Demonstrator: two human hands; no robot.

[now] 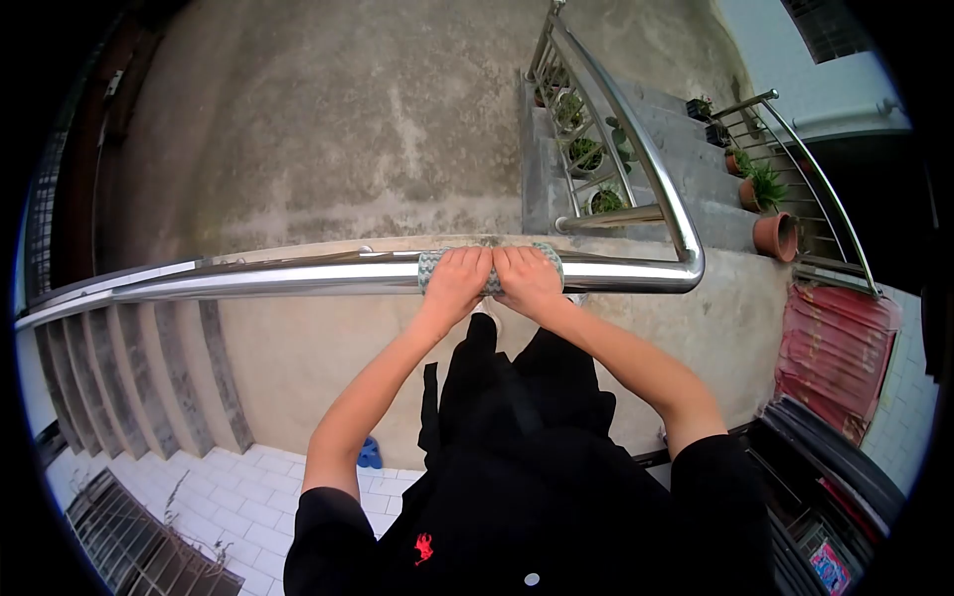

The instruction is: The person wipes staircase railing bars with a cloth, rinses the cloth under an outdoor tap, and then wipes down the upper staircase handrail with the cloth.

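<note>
A polished metal handrail (328, 278) runs across in front of me and bends away at the right. Over it lies a grey-green, knitted-looking cloth (550, 260), curved around the tube. My left hand (461, 276) is closed over the cloth's left half, with its fingers bent over the rail. Right beside it, my right hand (525, 274) grips the other half in the same way. The thumbs are close together at the middle. The cloth's underside is hidden from view.
Concrete ground (328, 119) lies beyond the rail. Steps with potted plants (763, 187) and a second railing (820, 179) are at the right. Stairs (149, 377) descend at the left. A red folded sheet (835, 348) lies at the right, and a blue slipper (370, 453) at lower left.
</note>
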